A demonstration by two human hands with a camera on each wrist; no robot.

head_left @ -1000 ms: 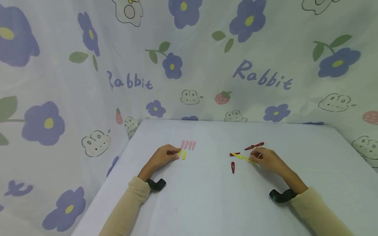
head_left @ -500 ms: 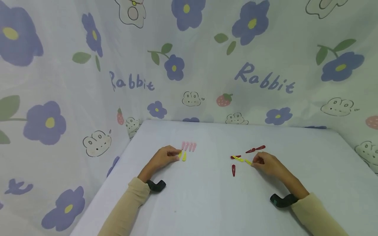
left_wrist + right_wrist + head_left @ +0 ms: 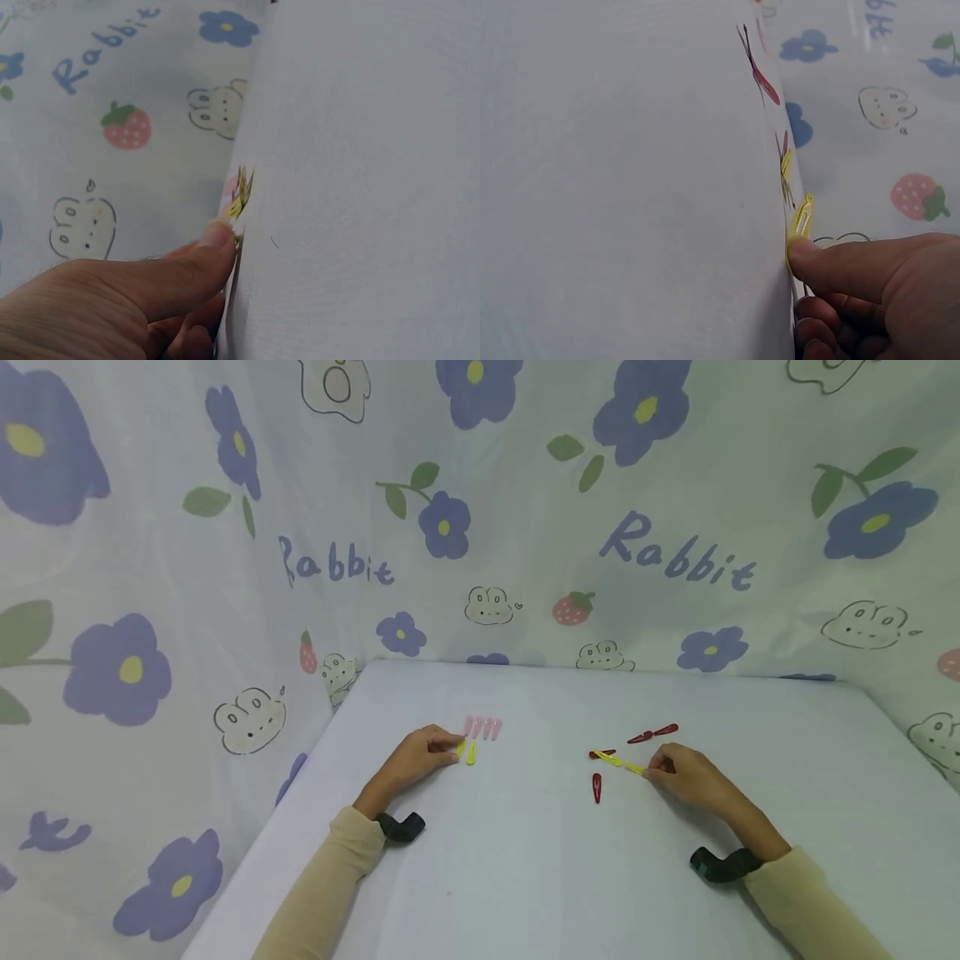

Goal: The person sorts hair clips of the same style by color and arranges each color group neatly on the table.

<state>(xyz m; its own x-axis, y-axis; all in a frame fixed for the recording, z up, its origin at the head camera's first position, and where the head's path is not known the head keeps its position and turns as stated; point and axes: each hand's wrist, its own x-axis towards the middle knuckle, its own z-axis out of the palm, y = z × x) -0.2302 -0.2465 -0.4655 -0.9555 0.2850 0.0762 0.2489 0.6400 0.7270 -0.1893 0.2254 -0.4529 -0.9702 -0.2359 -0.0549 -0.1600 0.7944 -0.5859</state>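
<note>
My right hand pinches a yellow snap hair clip between thumb and fingers, its narrow end pointing away from the fingertips. Close to it, another yellow hair clip lies across a red hair clip's neighbour, also red. On the left, my left hand has thumb and forefinger around a yellow hair clip, mostly covered by the fingers. Just right of that stands a second yellow hair clip in line with it. Above them, several pink hair clips lie side by side in a row.
Two more red hair clips lie end to end beyond my right hand. Everything rests on a white-covered table. A patterned curtain hangs along its back and left side. Each wrist carries a black camera mount.
My right hand has closed its grip on the yellow hair clip, with its fingers drawn in and slightly to the right. The left hand stays at its yellow clip.
</note>
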